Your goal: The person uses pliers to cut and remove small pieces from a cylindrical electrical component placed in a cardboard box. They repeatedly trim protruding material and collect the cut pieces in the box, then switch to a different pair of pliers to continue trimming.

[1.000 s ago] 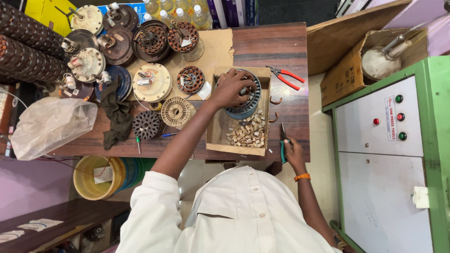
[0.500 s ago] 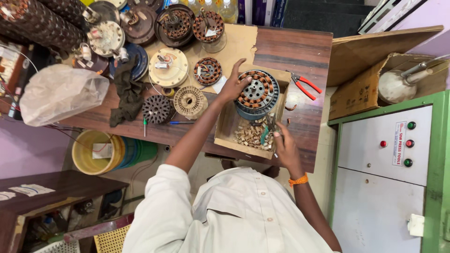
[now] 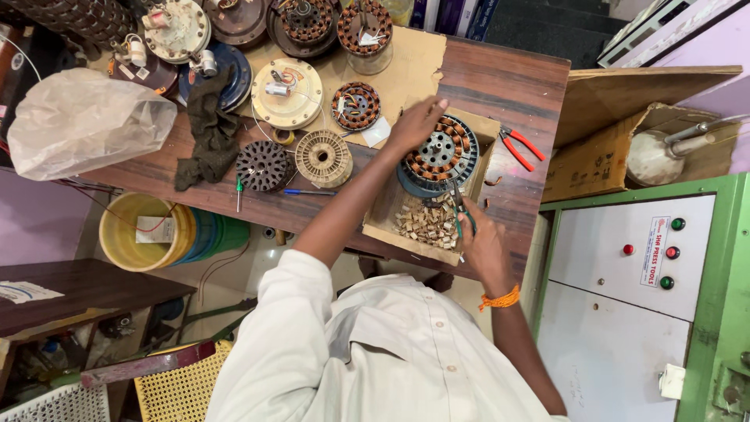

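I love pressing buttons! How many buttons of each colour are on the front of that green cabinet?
Red buttons: 2
Green buttons: 2
Total: 4

Stator: copper-orange coils ringed round a grey core, blue rim. Pliers at its 3 o'clock: red handles. Wrist band: orange. Bucket at 8 o'clock: yellow. Cabinet: green frame, white panels.
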